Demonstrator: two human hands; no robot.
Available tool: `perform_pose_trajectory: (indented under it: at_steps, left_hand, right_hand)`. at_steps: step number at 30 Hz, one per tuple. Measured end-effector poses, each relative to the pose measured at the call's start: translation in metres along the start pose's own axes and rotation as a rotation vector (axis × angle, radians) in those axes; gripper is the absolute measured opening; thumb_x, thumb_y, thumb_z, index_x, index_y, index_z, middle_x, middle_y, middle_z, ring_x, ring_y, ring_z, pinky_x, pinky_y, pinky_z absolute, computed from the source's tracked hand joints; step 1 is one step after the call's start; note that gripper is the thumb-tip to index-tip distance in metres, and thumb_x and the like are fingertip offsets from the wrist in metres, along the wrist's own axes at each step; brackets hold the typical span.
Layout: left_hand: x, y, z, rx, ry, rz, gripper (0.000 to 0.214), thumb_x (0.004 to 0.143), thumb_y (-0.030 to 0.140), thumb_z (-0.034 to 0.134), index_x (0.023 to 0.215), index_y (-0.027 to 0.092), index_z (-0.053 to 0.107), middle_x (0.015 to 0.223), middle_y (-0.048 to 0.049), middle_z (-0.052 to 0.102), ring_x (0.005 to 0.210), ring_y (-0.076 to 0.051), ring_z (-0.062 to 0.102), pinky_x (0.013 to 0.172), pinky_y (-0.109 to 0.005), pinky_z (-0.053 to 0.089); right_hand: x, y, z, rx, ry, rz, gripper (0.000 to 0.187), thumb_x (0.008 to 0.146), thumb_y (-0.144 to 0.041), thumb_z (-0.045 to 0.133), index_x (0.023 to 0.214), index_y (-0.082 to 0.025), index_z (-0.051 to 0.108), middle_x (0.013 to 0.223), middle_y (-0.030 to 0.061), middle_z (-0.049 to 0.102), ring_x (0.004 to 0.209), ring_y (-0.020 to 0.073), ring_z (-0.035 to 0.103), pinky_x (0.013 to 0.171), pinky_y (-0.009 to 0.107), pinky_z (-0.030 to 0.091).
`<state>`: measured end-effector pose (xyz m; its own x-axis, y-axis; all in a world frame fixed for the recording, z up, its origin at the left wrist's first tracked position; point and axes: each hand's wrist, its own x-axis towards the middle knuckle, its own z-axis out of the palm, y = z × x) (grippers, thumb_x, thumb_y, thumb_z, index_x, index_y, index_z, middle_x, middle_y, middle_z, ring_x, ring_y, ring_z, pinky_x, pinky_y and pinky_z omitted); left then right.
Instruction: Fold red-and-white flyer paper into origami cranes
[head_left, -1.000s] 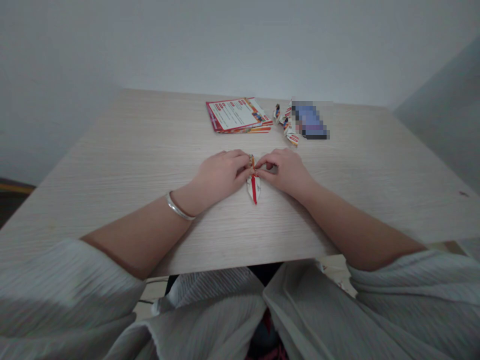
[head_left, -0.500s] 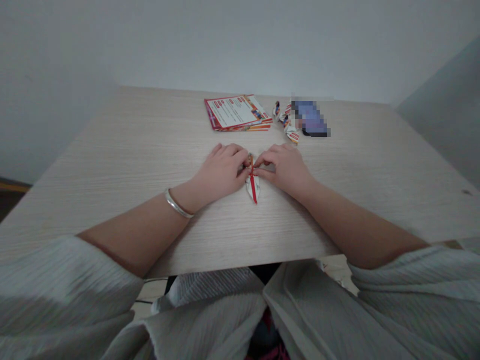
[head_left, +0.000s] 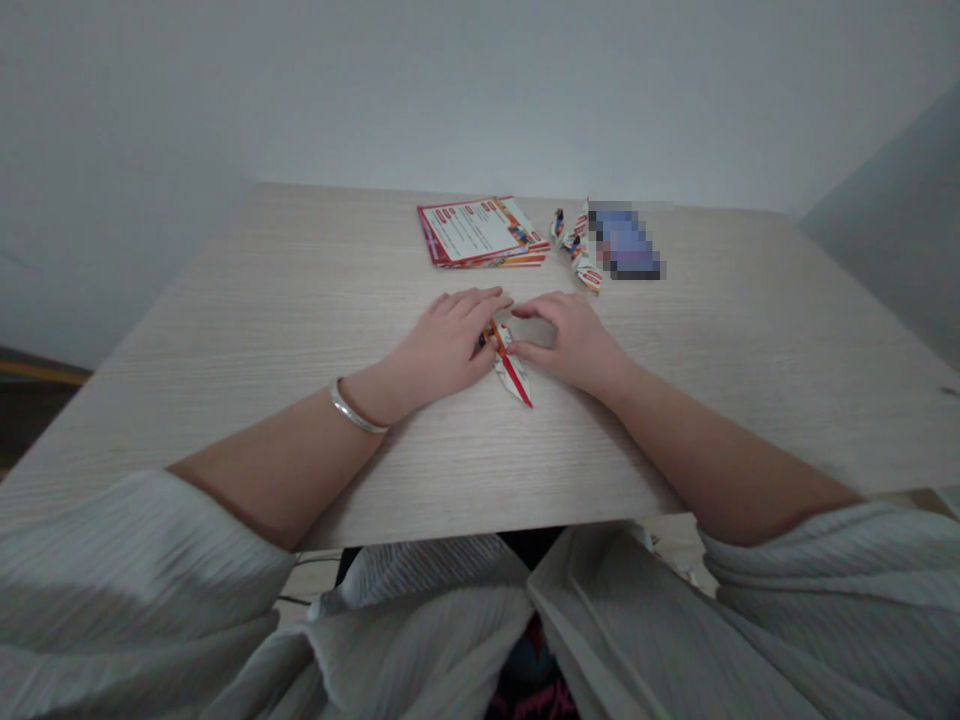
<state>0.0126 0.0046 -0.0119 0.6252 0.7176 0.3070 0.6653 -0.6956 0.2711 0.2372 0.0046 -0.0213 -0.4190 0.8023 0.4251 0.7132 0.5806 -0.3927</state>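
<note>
A narrow folded paper strip (head_left: 516,378), white with a red stripe and pointed at its near end, lies slanted on the table between my hands. My left hand (head_left: 452,338), with a silver bangle on its wrist, holds the far end of it between thumb and curved fingers. Part of that end is hidden under the hand. My right hand (head_left: 576,338) has its thumb tip at the paper's right edge. Its index finger is lifted apart from the thumb, leaving a gap.
Beyond my hands lies a stack of printed leaflets (head_left: 480,232). To its right are several folded paper pieces (head_left: 581,262), beside a pixelated phone-like object (head_left: 628,242). The pale wooden table (head_left: 300,290) meets the wall at the back.
The folded paper has turned, its near tip swinging to the right. My right fingers have parted from their pinch at the paper, and my left fingers have stretched out more.
</note>
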Motion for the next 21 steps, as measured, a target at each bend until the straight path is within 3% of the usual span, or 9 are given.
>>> perform_pose_trajectory:
  at_steps: [4,8,16,21]
  left_hand:
    - [0.002,-0.005,0.001,0.023,-0.037,0.056,0.045,0.101,0.029,0.042,0.135,0.011,0.065,0.139,-0.0195,0.066,0.134,-0.034,0.058,0.119,-0.055,0.043]
    - [0.004,-0.007,-0.003,-0.055,-0.023,0.048,0.038,0.101,0.038,0.047,0.119,0.013,0.068,0.121,-0.0182,0.068,0.116,-0.030,0.062,0.107,-0.050,0.052]
    - [0.003,-0.006,-0.006,-0.211,0.062,-0.171,0.027,0.088,0.038,0.066,0.106,0.018,0.061,0.102,-0.0085,0.070,0.094,-0.025,0.066,0.088,-0.041,0.056]
    - [0.006,-0.004,-0.012,-0.154,0.117,-0.074,0.017,0.090,0.034,0.066,0.099,0.020,0.069,0.094,-0.0051,0.073,0.090,-0.023,0.066,0.093,-0.041,0.052]
  right_hand:
    - [0.001,0.000,-0.002,-0.020,-0.034,-0.001,0.022,0.096,-0.038,0.070,0.104,-0.021,0.081,0.119,0.0116,0.077,0.117,0.0280,0.067,0.109,0.046,0.045]
    - [0.001,0.000,-0.006,-0.004,-0.044,-0.006,0.016,0.096,-0.034,0.070,0.099,-0.022,0.080,0.117,0.0105,0.077,0.117,0.0272,0.067,0.109,0.047,0.044]
    - [-0.002,0.001,-0.009,0.071,-0.044,-0.050,0.020,0.092,-0.037,0.075,0.099,-0.019,0.082,0.118,0.0134,0.078,0.117,0.0289,0.068,0.107,0.047,0.046]
    - [0.000,-0.001,-0.011,0.126,-0.086,-0.068,0.018,0.085,-0.030,0.079,0.099,-0.020,0.075,0.109,0.0089,0.077,0.106,0.0262,0.068,0.098,0.042,0.049]
